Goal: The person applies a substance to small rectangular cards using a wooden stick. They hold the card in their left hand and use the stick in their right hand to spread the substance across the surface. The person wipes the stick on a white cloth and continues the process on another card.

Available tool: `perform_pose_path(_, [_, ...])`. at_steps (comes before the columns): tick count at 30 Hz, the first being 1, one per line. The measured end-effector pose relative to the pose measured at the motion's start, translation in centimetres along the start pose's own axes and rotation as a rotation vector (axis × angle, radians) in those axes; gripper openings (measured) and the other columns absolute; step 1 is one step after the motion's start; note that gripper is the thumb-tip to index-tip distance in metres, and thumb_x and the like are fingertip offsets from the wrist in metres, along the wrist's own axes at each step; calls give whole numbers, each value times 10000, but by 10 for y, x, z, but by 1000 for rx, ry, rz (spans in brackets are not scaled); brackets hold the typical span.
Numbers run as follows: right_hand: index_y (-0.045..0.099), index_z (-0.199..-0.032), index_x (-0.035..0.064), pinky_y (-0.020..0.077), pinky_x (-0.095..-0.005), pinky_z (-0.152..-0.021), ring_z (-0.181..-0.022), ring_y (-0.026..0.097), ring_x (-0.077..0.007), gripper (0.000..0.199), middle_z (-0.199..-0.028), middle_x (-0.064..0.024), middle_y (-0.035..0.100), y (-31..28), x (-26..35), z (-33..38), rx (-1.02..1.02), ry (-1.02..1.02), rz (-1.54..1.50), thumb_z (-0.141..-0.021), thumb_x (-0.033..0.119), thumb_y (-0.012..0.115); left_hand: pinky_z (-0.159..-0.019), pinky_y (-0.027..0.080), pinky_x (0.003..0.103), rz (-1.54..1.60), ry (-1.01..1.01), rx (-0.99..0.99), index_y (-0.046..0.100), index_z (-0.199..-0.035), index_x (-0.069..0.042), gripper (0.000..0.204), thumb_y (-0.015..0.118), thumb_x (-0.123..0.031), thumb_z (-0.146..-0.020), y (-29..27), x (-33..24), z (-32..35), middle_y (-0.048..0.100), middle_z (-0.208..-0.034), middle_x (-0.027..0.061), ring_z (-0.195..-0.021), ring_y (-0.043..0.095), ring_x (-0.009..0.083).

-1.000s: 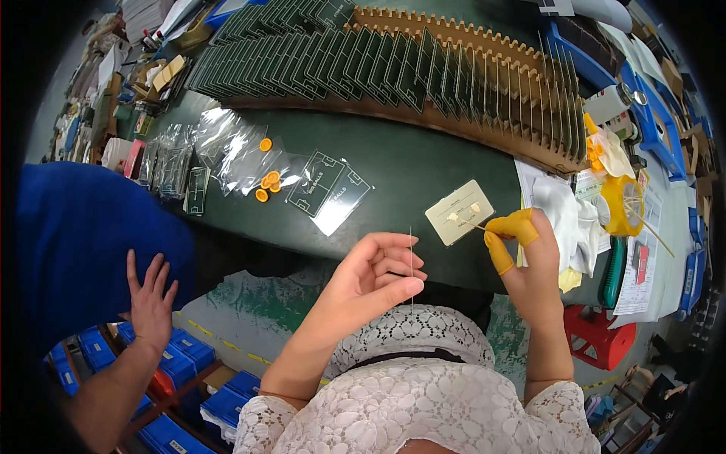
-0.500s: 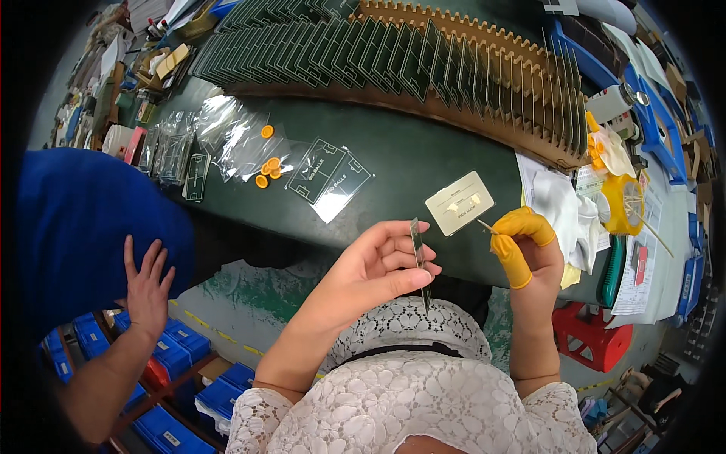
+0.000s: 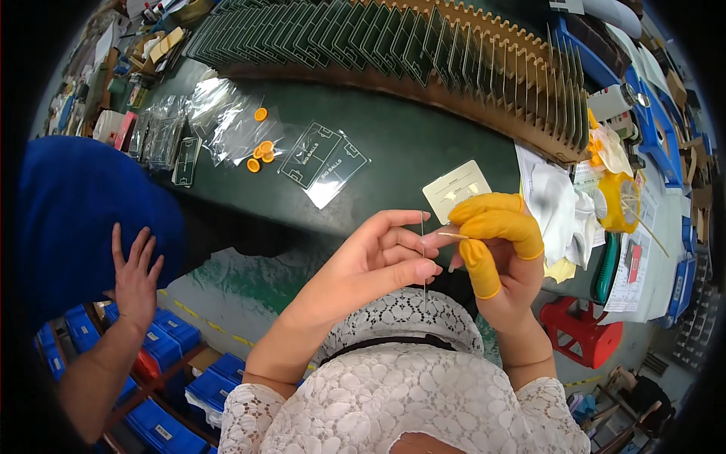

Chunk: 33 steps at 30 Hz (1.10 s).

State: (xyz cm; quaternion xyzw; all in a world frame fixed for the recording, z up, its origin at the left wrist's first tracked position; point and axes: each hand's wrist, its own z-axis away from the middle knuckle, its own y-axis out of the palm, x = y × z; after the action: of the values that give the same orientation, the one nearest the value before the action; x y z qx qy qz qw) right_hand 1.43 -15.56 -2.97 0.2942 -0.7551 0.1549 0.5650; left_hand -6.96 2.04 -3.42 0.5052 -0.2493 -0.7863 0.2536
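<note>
Yellow-sheathed right fingers (image 3: 484,268), pinching a stick (image 3: 452,235), partly hide a cream card (image 3: 452,185); left fingers (image 3: 399,278) hold an edge-on card (image 3: 424,256).

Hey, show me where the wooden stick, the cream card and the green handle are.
Wooden stick (image 3: 454,236): head view, middle of its exposed length.
Cream card (image 3: 456,184): head view, its upward-facing surface.
Green handle (image 3: 605,272): head view, middle of its length.
</note>
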Motion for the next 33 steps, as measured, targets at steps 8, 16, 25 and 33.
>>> perform_pose_path(8, [568, -1134, -18, 538, -317, -868, -1046, 605, -233, 245, -1154, -148, 556, 2, -8, -6, -18, 28, 79, -898, -50, 624, -951, 492, 343, -115, -19, 45, 322, -1458, -33, 798, 717, 113, -780, 0, -3, 1, 472, -1384, 150, -1155, 582, 235])
perform_pose_path(16, [562, -1140, -13, 533, -318, -889, -1062, 600, -227, 225, -1163, -144, 547, -1, -12, -8, -41, 43, 49, -921, -32, 609, -951, 481, 305, -236, 40, 83, 227, -1513, -31, 1027, 804, 112, -676, -4, 1, -2, 454, -1377, 116, -1189, 552, 211])
perform_pose_path(25, [534, -1163, -14, 569, -317, -833, -1041, 644, -241, 250, -1184, -151, 518, 0, -2, 9, 51, 74, 3, -925, -81, 570, -998, 462, 337, -259, 60, 32, 205, -1517, -24, 1046, 861, 2, -702, -1, -3, -2, 479, -1260, 116, -1145, 537, 188])
perform_pose_path(33, [526, -1159, -15, 556, -330, -865, -1072, 667, -290, 229, -1187, -160, 514, -6, -3, 14, 35, 94, -1, -939, -77, 547, -963, 461, 308, -352, 154, 14, 234, -1530, -40, 1064, 841, 74, -664, -3, 6, 0, 503, -1290, 120, -1138, 568, 196])
